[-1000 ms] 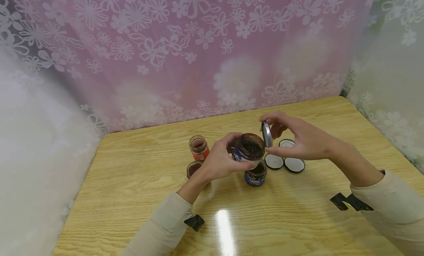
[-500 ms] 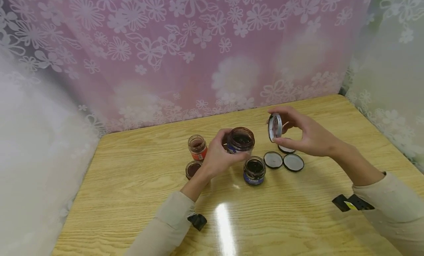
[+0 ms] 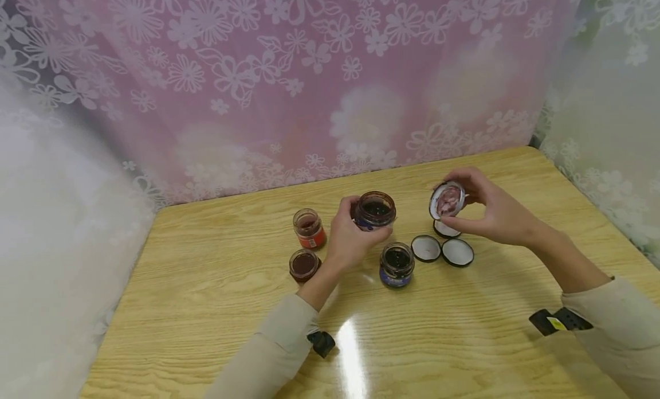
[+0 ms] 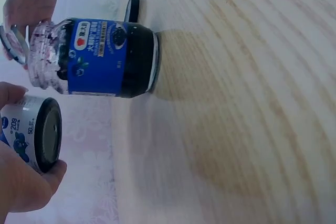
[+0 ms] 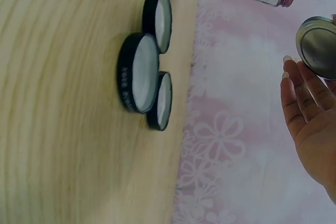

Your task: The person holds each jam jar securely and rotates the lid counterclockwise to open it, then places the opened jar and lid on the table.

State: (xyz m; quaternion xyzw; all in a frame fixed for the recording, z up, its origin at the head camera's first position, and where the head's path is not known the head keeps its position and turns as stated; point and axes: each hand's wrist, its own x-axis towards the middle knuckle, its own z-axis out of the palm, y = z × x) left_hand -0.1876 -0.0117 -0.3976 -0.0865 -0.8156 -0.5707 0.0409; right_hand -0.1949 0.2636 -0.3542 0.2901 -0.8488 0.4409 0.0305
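In the head view my left hand grips an uncapped glass jam jar with dark contents and a blue label, raised off the table. Its base shows in the left wrist view, where the jar lies between thumb and fingers. My right hand pinches a round jar lid by its edge, apart from the jar. Purplish residue covers the lid's inside, which faces the head camera; its metal outside shows in the right wrist view. Below the left hand stands another open blue-labelled jar.
Left of the left hand stand an open red-labelled jar and an open jar of dark contents. Three lids, among them, lie with white insides up on the wooden table. A floral curtain hangs behind the table.
The right hand has carried the lid away from the held jar to the right and turned its inside toward the head camera. The held jar has moved slightly left and away from me.
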